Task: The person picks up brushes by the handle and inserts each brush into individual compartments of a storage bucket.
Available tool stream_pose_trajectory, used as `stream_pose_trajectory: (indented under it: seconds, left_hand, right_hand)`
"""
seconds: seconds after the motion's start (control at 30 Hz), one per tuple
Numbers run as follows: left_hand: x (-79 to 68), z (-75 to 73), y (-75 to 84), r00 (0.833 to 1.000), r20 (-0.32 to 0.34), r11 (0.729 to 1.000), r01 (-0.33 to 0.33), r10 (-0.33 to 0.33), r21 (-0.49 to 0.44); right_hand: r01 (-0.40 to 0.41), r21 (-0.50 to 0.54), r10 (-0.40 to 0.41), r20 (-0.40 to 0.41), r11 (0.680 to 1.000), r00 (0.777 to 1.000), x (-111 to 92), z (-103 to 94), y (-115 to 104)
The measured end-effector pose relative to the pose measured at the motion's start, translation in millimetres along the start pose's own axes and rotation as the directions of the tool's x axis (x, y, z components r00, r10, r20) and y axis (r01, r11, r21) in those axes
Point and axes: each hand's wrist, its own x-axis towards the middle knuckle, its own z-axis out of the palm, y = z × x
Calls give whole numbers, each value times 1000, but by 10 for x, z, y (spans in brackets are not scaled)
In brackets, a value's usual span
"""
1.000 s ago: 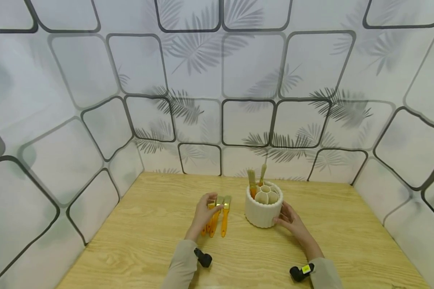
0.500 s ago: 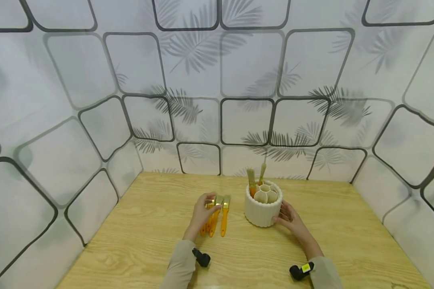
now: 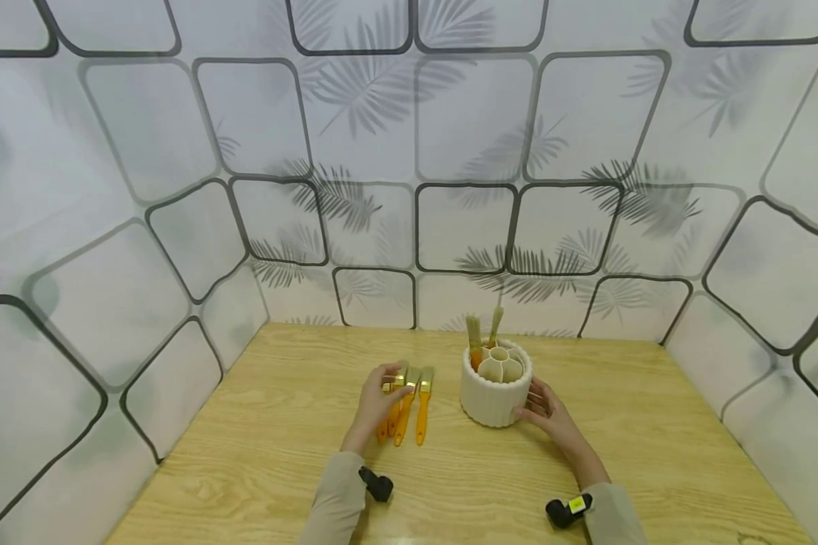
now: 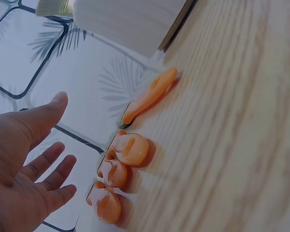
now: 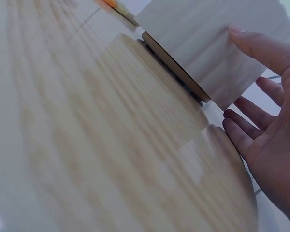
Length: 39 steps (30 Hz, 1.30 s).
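Left hand [image 3: 375, 401] slides a little leftward over the loose brushes [image 3: 405, 416]

Compared with a second ago, the left hand sits slightly farther left at the lower centre of the head view, and more of the brush tops shows beyond its fingers. Its fingers are released: the left wrist view has thumb and fingers spread at the left of the frame, with a gap between them and the handles. Four brushes with orange handles lie side by side on the wooden table [image 3: 279, 454], bristles toward the top of the head view. The rightmost lies slightly apart from the other three.

Right of centre stands the white holder [image 3: 495, 405], upright, with a ribbed wall and petal-shaped compartments around a round middle one. Two upright brushes [image 3: 474, 348] stand in it, bristles up, one in a compartment at its left and one toward the back. The right hand [image 3: 551, 416] has stayed at the holder's right side and grasps it lightly, thumb against the near wall and fingers bent around the side; the right wrist view shows that thumb laid on the ribs at the upper right of the frame.

Both arms wear beige sleeves [image 3: 337, 488], with a small black device [image 3: 379, 487] at each wrist. White wall covering [image 3: 361, 151] with dark rounded outlines and grey leaves fills the upper part of the head view.
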Motion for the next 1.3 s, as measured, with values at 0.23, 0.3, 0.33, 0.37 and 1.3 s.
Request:
stream_pose_trajectory:
  seconds: [0.23,0.3,0.33,0.37,1.3]
  left_hand:
    - [-10,-29,-1,1000,14,1000,3,-3,15]
    - [-6,-33,-5,1000,13,1000,4,-4,12]
    - [-2,-37,-9,1000,12,1000,-1,1,16]
    - [2,-40,-13,1000,12,1000,-5,5,16]
    - [-5,-154,-113,999,42,998,-4,2,56]
  right_hand:
    - [24,-25,-25,-15,999,1000,-7,0,11]
    - [26,-27,-27,-16,999,1000,-9,1,3]
    - [26,-26,-26,-17,999,1000,-10,2,-4]
    - [26,-23,-26,-18,999,1000,-10,2,-12]
    - [-1,-37,-1,-40,999,999,-15,11,-23]
